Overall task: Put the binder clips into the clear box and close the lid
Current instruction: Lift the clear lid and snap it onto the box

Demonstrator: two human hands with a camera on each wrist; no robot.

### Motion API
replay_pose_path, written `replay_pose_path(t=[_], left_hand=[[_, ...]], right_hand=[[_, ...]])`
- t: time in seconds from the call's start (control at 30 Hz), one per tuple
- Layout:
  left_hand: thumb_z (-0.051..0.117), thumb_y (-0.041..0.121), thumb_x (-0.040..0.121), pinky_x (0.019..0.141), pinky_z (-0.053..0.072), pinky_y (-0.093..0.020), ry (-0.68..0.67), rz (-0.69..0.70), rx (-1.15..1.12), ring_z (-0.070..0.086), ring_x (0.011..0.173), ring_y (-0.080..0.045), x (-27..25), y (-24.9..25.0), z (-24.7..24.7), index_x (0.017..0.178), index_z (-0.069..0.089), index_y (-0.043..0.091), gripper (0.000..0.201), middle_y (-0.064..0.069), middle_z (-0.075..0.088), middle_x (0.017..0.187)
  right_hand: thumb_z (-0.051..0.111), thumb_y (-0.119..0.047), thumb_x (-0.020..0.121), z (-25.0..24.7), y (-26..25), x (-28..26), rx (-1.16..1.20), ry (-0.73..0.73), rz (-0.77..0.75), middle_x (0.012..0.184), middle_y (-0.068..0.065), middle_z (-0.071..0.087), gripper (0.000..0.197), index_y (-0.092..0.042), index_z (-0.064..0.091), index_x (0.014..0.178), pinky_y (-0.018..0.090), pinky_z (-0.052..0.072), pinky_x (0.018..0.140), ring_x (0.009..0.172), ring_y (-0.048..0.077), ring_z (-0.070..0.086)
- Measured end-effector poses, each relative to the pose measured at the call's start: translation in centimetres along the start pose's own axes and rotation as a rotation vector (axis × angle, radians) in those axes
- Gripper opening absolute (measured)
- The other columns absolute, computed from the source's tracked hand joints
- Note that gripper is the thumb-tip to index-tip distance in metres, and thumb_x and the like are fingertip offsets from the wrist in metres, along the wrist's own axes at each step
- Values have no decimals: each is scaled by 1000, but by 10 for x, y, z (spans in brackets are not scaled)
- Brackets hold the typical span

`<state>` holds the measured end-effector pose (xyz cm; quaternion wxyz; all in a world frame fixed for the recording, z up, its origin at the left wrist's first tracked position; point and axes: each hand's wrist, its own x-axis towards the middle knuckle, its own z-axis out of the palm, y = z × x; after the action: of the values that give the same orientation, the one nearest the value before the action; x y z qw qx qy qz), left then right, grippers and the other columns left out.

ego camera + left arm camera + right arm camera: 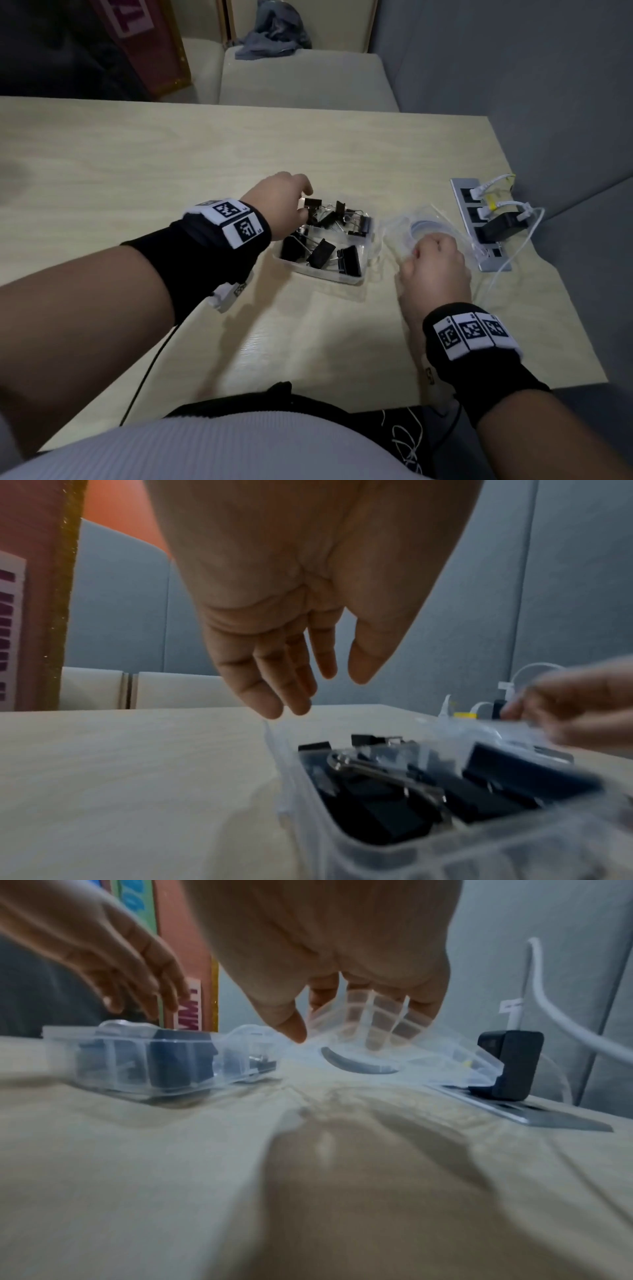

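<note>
A clear plastic box (318, 274) stands mid-table with several black binder clips (322, 251) piled inside. Its hinged lid (411, 222) lies open to the right. My left hand (303, 204) hovers over the box's far left corner, and the left wrist view shows this left hand (318, 693) with relaxed fingers holding nothing above the box's rim (274, 739) and the clips (377, 804). My right hand (418, 253) pinches the lid. In the right wrist view the thumb (291, 1026) is in front of the lid (445, 1047), the other fingers are behind it, and it is tilted off the table.
A silver power strip (460, 193) with a black charger (500, 226) and white cables (513, 260) lies just right of the lid, close to the table's right edge. A cushioned seat (301, 82) stands beyond the far edge. A black cable (150, 370) hangs from my left wrist.
</note>
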<state>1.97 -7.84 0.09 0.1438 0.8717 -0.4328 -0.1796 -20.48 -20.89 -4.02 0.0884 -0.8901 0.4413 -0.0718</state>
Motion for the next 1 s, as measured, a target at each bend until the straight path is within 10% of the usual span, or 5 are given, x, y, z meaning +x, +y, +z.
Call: replay_pose_path(t=[0.3, 0.57, 0.7, 0.9, 1.0], left_hand=[[56, 29, 90, 93, 46, -38, -30, -5, -32, 57, 105, -27, -15, -18, 5, 127, 52, 21, 38, -10, 50, 125], [44, 42, 96, 85, 47, -32, 104, 17, -479, 63, 96, -17, -23, -9, -14, 143, 30, 15, 56, 2, 62, 116], [57, 35, 91, 82, 56, -44, 148, -67, -568, 70, 78, -26, -25, -16, -18, 134, 40, 15, 50, -6, 74, 85], [64, 36, 87, 77, 57, -37, 92, -151, -419, 70, 70, -20, -23, -24, -10, 143, 30, 17, 68, -5, 75, 84], [61, 30, 90, 84, 52, -32, 110, -180, -331, 67, 83, -21, -15, -28, -4, 140, 41, 15, 56, -3, 75, 95]], right_hand=[[47, -17, 95, -53, -36, 16, 709, 416, -69, 110, 1, 56, 15, -5, 47, 103, 24, 45, 74, 92, 12, 59], [42, -18, 100, -65, -76, 17, 1310, 85, 127, 89, 3, 71, 12, -16, 52, 106, 19, 50, 60, 75, 11, 70], [42, -23, 100, -53, -72, 19, 1217, -62, 221, 90, 3, 71, 21, -15, 54, 115, 19, 49, 50, 66, 8, 68], [43, -15, 95, -24, -62, 18, 860, -215, 274, 104, -1, 64, 29, -24, 52, 121, 19, 52, 55, 80, 10, 69], [49, -13, 88, -6, -59, 13, 660, -285, 240, 101, 6, 69, 28, -20, 57, 114, 35, 58, 77, 84, 20, 68]])
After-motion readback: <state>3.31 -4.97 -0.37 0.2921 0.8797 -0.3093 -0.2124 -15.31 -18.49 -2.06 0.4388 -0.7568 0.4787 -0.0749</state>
